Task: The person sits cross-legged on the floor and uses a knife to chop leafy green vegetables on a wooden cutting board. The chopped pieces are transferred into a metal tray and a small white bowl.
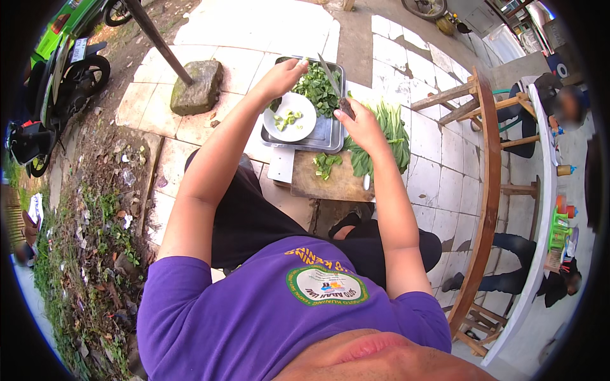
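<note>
My right hand [364, 126] grips the dark handle of a kitchen knife [330, 76], its blade pointing up and away over the tray. My left hand [282, 78] is above the tray's far left side, fingers closed on what looks like a pale green stem [303, 61], mostly hidden. Chopped leafy greens [317, 88] fill the far part of a metal tray [329, 138]. A white bowl [288, 135] with cut stem pieces rests on the tray's near left. Closer to me, a wooden cutting board [305, 183] bears a few cut green pieces [326, 164].
Uncut leafy greens [388, 128] lie right of the tray, by a small white object [366, 182]. A stone block [198, 88] with a pole stands left on the tiles. A wooden bench [488, 157] and a white table [543, 228] with people run along the right. Motorcycles [88, 76] are parked left.
</note>
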A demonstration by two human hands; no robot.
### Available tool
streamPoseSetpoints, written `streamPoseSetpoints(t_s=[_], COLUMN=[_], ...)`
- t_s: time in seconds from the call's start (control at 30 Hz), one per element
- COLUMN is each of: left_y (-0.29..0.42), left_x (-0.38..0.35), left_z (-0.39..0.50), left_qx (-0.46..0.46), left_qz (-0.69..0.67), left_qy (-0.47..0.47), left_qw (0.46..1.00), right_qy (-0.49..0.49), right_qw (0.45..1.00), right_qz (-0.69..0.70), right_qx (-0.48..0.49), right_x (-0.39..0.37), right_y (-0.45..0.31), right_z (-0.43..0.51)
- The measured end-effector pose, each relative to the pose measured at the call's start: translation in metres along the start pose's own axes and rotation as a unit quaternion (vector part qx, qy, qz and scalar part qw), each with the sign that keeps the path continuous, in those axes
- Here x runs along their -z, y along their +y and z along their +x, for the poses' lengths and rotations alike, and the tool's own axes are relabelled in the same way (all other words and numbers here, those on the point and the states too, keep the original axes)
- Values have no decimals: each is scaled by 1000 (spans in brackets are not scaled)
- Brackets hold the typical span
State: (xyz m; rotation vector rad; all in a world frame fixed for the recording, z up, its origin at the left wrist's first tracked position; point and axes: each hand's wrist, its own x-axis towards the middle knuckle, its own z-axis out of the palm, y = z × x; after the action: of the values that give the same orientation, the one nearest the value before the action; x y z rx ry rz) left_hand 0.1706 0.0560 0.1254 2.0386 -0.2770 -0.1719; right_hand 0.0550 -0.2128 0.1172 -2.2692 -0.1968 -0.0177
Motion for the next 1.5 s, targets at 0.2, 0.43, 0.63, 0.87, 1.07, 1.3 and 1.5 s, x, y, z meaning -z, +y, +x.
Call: streamPoseSetpoints(t_s=[0.2, 0.43, 0.63, 0.87, 1.07, 1.3, 1.5], left_y=[-21, -16, -4, -9, -13, -8, -4], left_x=[-3, 8, 3, 0, -6, 17, 8], left_z=[13, 14, -12, -26, -39, -54, -57], left_qx=[-35, -35, -54, -29, -49, 3, -46], left_qz=[-8, 84, 92, 92, 107, 80, 127], left_qy=[-45, -84, -41, -69, -47, -110, -190], left_qw=[998, 992, 993, 993, 992, 991, 972], right_qy=[-7, 3, -5, 47, 61, 71, 75], right_qw=[999, 998, 995, 983, 985, 991, 916], right_qz=[-46, -57, -98, -178, -161, 101, 378], right_qx=[13, 30, 13, 8, 23, -52, -109], right_x=[-8, -12, -24, -51, -62, -76, -78], right_y=[-1, -15, -25, -40, -36, -24, -37], right_z=[1, 2, -9, -30, -27, -32, 7])
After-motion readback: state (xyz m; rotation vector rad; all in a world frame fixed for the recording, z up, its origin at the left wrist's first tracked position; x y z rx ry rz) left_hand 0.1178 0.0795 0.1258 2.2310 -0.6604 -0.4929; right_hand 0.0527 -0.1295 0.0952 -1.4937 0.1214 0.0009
